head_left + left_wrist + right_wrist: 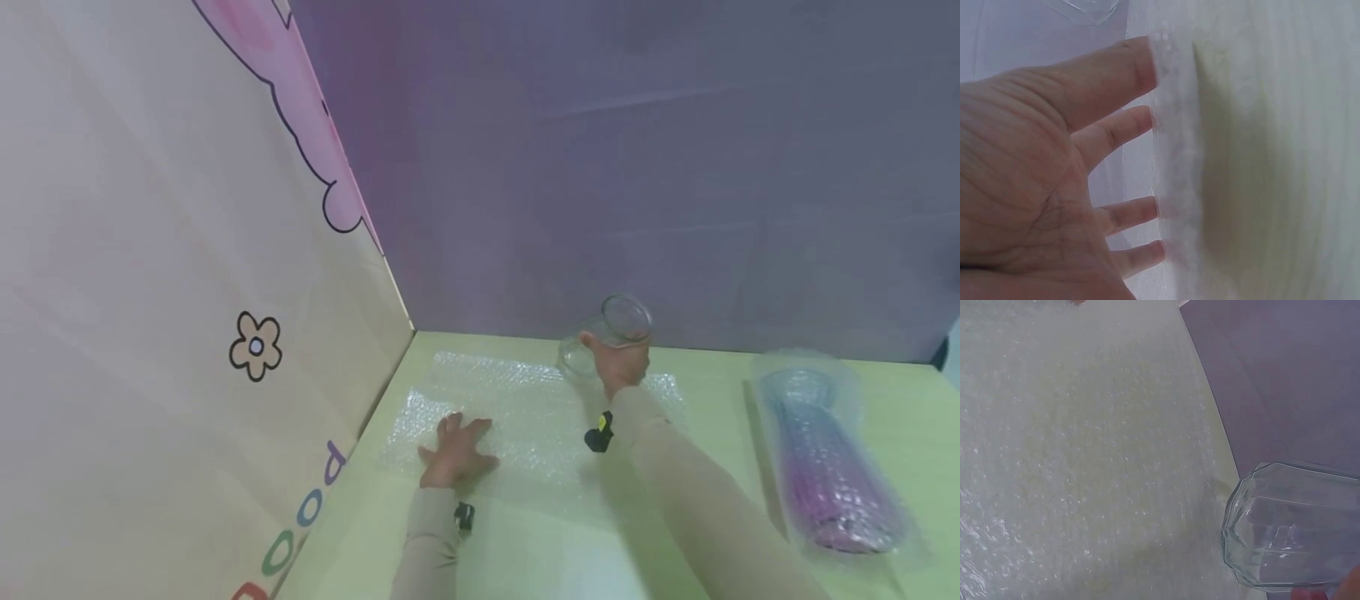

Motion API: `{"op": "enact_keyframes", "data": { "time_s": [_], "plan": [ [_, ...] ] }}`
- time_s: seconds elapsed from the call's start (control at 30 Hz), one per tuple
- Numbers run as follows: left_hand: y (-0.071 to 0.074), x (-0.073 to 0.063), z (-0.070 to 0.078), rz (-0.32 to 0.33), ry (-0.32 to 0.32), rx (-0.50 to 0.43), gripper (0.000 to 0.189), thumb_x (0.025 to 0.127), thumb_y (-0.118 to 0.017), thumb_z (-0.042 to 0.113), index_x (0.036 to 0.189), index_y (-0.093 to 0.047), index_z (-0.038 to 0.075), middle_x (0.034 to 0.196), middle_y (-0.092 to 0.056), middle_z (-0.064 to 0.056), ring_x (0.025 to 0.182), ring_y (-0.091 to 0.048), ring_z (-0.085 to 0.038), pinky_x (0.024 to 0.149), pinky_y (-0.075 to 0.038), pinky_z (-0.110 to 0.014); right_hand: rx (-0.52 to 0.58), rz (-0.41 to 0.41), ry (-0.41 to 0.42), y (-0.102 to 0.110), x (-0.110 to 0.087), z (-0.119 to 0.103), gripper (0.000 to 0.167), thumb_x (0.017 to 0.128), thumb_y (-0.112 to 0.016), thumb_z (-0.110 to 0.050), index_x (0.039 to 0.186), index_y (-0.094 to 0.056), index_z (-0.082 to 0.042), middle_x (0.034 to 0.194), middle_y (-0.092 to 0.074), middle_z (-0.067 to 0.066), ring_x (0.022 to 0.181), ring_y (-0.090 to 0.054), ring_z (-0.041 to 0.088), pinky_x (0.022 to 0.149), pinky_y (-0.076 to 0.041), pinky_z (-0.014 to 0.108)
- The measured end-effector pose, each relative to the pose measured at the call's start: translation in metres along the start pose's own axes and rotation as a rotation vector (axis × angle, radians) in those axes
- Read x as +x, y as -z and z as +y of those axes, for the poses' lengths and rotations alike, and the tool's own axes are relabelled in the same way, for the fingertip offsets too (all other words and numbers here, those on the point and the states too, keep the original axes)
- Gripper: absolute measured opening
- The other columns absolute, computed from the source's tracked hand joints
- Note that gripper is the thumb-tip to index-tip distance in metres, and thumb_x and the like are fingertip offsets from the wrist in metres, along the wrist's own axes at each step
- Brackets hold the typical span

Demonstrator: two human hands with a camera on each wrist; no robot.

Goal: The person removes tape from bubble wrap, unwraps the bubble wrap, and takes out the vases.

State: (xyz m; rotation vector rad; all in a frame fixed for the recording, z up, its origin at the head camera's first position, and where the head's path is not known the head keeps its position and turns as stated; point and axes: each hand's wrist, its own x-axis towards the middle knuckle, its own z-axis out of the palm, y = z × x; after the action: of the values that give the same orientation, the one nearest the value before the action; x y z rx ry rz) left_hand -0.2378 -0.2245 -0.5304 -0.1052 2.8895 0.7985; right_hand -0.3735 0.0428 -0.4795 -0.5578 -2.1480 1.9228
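Note:
My right hand (pixel 624 367) grips a clear glass vase (pixel 1285 528) around its side, near the back edge of the table. The vase is tilted, its round rim up and to the right in the head view and its faceted end to the left. Beneath it lies a flat sheet of bubble wrap (pixel 525 421). On the left part of that sheet rests my left hand (pixel 455 450), fingers spread. In the left wrist view the fingertips (pixel 1138 209) meet the wrap and the palm holds nothing.
To the right on the pale green table (pixel 555 550) lies a bubble-wrapped vase (pixel 832 475), tinted blue to pink. A grey-purple wall (pixel 600 183) rises behind the table, and a cream printed panel (pixel 150 333) borders it on the left.

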Motion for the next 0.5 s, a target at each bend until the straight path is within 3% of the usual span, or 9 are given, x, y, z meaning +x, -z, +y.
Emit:
{"op": "enact_keyframes", "data": {
  "time_s": [0.5],
  "plan": [
    [0.001,-0.004,0.002,0.004,-0.003,-0.021,0.068,0.084,-0.080,0.034,0.147,-0.056,0.026,0.167,-0.027,-0.022,0.154,-0.013,-0.052,0.103,-0.001,-0.093,-0.073,0.020,0.111,-0.011,-0.005,0.000,0.116,0.074,-0.092,-0.035,0.160,-0.018,-0.009,0.157,-0.044,0.022,0.146,-0.042,0.042,0.125,-0.031,0.055]
  ]
}}
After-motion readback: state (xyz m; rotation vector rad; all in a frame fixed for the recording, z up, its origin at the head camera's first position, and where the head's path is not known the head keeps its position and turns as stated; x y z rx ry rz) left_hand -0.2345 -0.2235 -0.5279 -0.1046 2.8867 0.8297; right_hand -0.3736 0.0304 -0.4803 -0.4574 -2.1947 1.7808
